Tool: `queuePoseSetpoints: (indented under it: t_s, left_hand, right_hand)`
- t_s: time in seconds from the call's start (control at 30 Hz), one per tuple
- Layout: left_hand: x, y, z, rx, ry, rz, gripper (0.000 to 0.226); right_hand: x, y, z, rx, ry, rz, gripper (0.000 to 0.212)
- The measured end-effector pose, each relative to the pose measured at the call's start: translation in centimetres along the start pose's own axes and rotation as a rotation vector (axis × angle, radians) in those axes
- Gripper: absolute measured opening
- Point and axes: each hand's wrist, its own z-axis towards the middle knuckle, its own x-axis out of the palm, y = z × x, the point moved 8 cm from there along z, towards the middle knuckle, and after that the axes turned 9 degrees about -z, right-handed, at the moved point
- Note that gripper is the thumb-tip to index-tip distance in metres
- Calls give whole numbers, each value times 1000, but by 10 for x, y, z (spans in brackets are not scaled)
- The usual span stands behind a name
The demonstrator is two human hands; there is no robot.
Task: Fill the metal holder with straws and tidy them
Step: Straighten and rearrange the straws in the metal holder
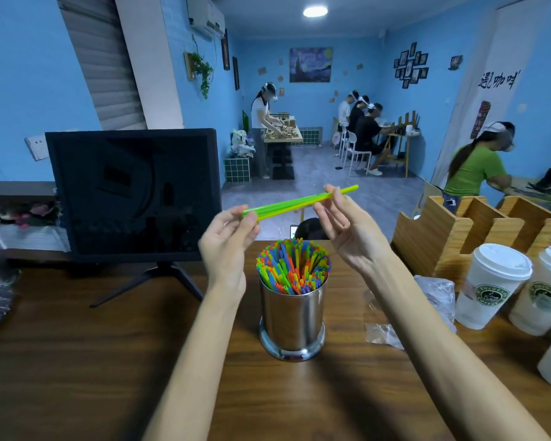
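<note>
- On the wooden table [77, 361], metal holder [292, 319] stands upright, packed with coloured straws [295, 268].
- Above holder: left hand [228, 246] and right hand [347, 230] pinch opposite ends of green straws [295, 203], held level.
- Risk: holder crowded; forced insertion could bend straws or tip holder.

Café: lidded paper cups [493, 284], wooden counter [77, 361].
</note>
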Motion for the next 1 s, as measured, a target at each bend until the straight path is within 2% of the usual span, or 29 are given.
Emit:
queuePoseSetpoints:
  t_s: [0.1, 0.27, 0.33, 0.43, 0.63, 0.8, 0.9, 1.0]
  left_hand:
    - [-2, 6, -10, 35, -8, 38, 15]
    - [-4, 8, -21, 155, 3, 154, 20]
    - [-7, 13, -22, 144, -1, 167, 19]
    - [-9, 20, -23, 105, 33, 193, 18]
    - [1, 24, -25, 105, 275, 493, 27]
    - [-1, 25, -22, 124, 339, 588, 21]
    - [-6, 36, -22, 86, 368, 636, 21]
    - [-7, 39, -23, 104, 382, 664, 22]
  right_hand:
    - [0, -5, 7, 32, -41, -97, 21]
    - [8, -11, 11, 74, -8, -147, 15]
    - [11, -4, 12, 9, -6, -249, 10]
    - [16, 12, 11, -129, -1, -433, 13]
    - [22, 42, 9, -391, 3, -755, 10]
    - [23, 45, 3, -564, -16, -1132, 11]
    - [19, 38, 1, -585, -27, -1149, 17]
    - [18, 22, 4, -587, 30, -1318, 16]
